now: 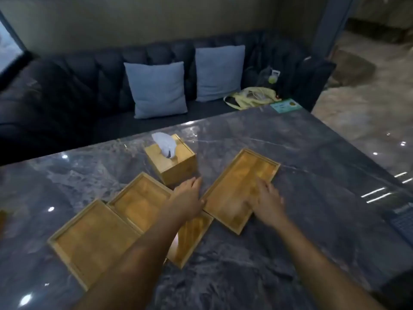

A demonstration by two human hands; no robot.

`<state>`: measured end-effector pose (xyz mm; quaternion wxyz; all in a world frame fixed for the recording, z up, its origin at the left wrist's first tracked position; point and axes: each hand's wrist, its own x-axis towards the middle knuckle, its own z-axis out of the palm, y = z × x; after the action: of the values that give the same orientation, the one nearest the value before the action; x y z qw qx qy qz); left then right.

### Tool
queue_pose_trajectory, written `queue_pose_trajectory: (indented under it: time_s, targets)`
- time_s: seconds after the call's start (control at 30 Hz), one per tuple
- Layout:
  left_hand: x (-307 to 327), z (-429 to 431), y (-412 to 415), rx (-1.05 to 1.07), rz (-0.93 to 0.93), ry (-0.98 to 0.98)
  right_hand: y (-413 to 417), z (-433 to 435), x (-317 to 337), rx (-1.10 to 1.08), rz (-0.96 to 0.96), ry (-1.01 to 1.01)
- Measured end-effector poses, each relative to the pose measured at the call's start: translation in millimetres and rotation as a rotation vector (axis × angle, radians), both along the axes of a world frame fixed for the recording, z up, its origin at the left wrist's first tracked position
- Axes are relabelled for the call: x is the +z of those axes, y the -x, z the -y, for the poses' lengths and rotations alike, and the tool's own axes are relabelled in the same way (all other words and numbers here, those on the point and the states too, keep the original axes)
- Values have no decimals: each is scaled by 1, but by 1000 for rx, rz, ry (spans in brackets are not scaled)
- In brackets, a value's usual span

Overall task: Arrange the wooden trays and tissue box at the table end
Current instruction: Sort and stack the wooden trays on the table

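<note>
Three shallow wooden trays lie on the dark marble table (312, 220). The left tray (89, 238) is nearest me, the middle tray (136, 200) touches it, and the right tray (241, 182) lies apart at an angle. A wooden tissue box (176, 162) with white tissue sticking out stands behind the middle tray. My left hand (187, 198) hovers flat over the middle tray's right end, fingers pointing at the tissue box. My right hand (266, 200) rests flat, blurred, on the right tray's near half. Neither hand grips anything.
A dark sofa (67, 97) with two light blue cushions (156, 90) runs behind the table. A yellow bag (252, 97) and a green card (286, 105) lie at the far right corner. A dark device (404, 222) sits at the table's right edge.
</note>
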<state>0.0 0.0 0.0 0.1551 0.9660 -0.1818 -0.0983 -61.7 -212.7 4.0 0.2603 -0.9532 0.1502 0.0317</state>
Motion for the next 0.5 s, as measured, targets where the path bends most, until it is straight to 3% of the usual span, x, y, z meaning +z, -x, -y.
queue_pose_trajectory:
  time_s: [0.17, 0.27, 0.4, 0.5]
  targets:
    - [-20, 11, 10, 113, -249, 52, 16, -12, -24, -170, -147, -521]
    - [-20, 23, 15, 161, -324, 102, 16, -22, -29, -246, -57, -752]
    - [-6, 38, 14, 443, -561, 607, 11, -31, -22, -454, -24, -1131]
    - [3, 41, 13, 532, -658, 736, 4, -27, -12, -634, -64, -1371]
